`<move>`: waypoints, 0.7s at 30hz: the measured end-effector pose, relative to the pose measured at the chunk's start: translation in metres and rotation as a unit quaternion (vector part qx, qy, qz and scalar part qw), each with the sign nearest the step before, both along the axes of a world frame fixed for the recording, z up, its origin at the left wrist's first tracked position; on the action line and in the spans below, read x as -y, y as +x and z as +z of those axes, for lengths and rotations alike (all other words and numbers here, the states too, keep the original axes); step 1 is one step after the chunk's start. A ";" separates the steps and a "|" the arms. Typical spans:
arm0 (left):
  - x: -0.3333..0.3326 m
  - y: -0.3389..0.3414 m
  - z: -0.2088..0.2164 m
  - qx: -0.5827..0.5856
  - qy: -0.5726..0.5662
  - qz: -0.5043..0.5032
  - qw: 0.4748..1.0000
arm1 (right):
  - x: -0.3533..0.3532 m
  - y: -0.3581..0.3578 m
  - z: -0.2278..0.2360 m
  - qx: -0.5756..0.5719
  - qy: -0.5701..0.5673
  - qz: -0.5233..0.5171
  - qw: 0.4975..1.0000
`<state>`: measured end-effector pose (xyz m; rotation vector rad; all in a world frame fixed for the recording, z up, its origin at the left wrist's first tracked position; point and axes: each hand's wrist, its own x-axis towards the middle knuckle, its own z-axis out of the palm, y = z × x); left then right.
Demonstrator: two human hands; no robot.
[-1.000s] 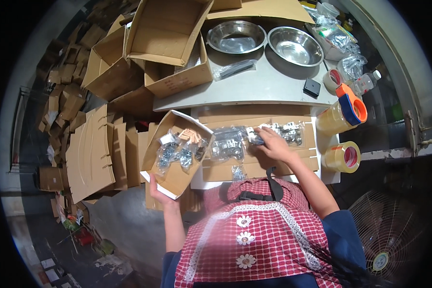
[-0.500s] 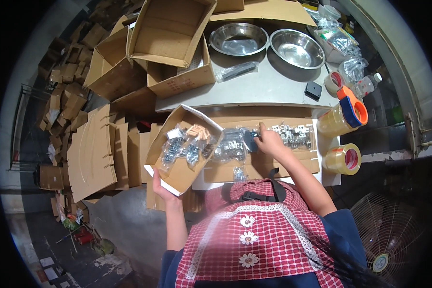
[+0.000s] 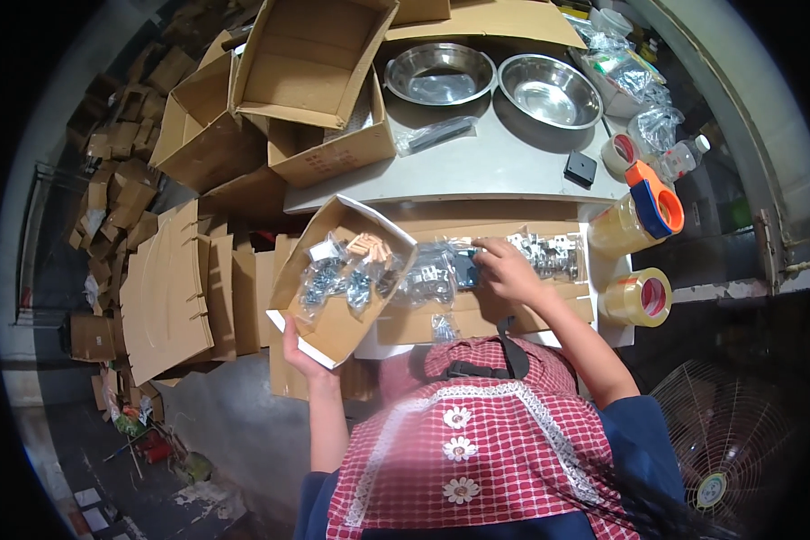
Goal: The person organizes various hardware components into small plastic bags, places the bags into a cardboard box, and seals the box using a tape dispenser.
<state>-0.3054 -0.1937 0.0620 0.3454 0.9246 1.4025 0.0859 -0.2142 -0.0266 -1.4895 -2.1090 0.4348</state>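
Head view: a shallow cardboard box (image 3: 337, 331) is held over the near left edge of the work area, tilted toward the right. Its near corner is clasped by the left hand (image 3: 306, 356), with the thumb laid up along the outer wall and the other fingers hidden beneath, probably so that the weight is carried from below and the open side is kept within the right hand's reach. Inside, clear bags of screws (image 3: 322, 284) and a bundle of wooden dowels (image 3: 369, 247) are gathered toward the far end, and the near floor is left bare. A dark blue packet (image 3: 465, 269) is met by the right hand (image 3: 510, 273), whose fingers are bent; whether it is pinched or only touched cannot be told. On either side, bagged metal fittings (image 3: 429, 274) and a second fitting bag (image 3: 558, 256) are laid in a row, seemingly for easy picking. Flat brown cardboard (image 3: 414, 328) is spread beneath them. To the right, glossy round tape rolls (image 3: 637, 298) and an orange and blue tape dispenser (image 3: 659, 202) are kept close by. Farther off, smooth steel bowls (image 3: 551, 91) are set on a pale tabletop (image 3: 508, 173)
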 end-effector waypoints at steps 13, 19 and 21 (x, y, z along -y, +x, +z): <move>-0.009 0.020 0.005 0.010 0.009 -0.039 0.999 | 0.001 -0.050 0.009 0.189 -0.007 -0.036 0.981; -0.008 0.025 0.016 -0.011 0.026 -0.016 0.999 | 0.003 -0.049 0.002 0.027 -0.146 -0.093 0.985; -0.006 0.025 0.022 -0.019 0.016 0.014 1.000 | 0.007 -0.044 -0.006 -0.038 -0.117 -0.103 0.987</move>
